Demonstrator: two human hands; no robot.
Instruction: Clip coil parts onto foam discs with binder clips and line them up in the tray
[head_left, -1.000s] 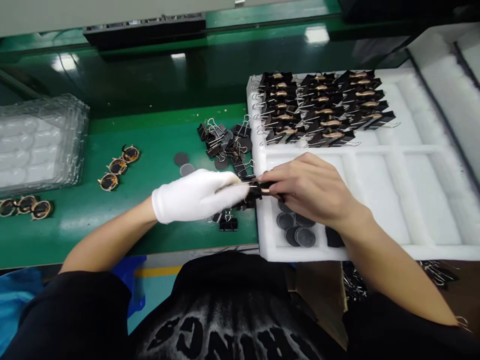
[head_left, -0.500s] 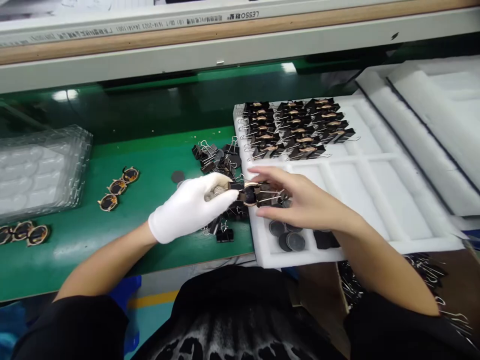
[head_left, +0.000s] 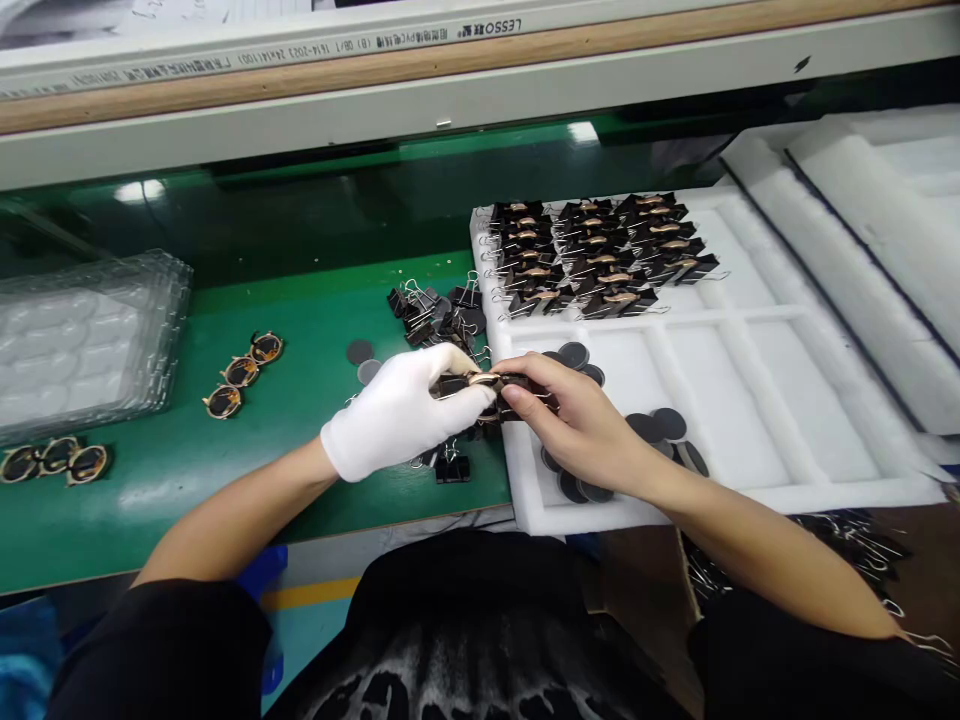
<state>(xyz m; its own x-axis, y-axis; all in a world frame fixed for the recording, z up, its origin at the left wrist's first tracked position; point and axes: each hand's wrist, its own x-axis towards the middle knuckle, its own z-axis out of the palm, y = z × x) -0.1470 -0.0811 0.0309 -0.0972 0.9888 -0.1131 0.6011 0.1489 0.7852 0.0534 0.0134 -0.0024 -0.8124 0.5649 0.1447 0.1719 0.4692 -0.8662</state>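
My left hand (head_left: 409, 410), in a white glove, pinches a gold-rimmed piece (head_left: 484, 379) with black binder clips on it, over the tray's left edge. My bare right hand (head_left: 574, 415) closes its thumb and fingers on the black binder clip (head_left: 517, 382) on the right side of that piece. Fingers hide much of the piece. Loose binder clips (head_left: 427, 315) lie heaped behind and below the hands. Grey discs (head_left: 592, 492) lie in the white foam tray (head_left: 531, 510), partly under my right hand.
Clipped gold-rimmed pieces (head_left: 600, 260) stand in rows in the tray's back compartment. More discs (head_left: 667, 424) lie further right. Gold three-ring pieces (head_left: 241, 371) rest on the green table (head_left: 300, 300). Stacked clear plastic trays (head_left: 82, 340) stand left, foam trays (head_left: 877, 220) right. A box below holds clips (head_left: 855, 545).
My right hand's fingers have closed from a spread pose onto the binder clip. My left hand has shifted slightly right, and the held piece has turned. More discs show in the tray.
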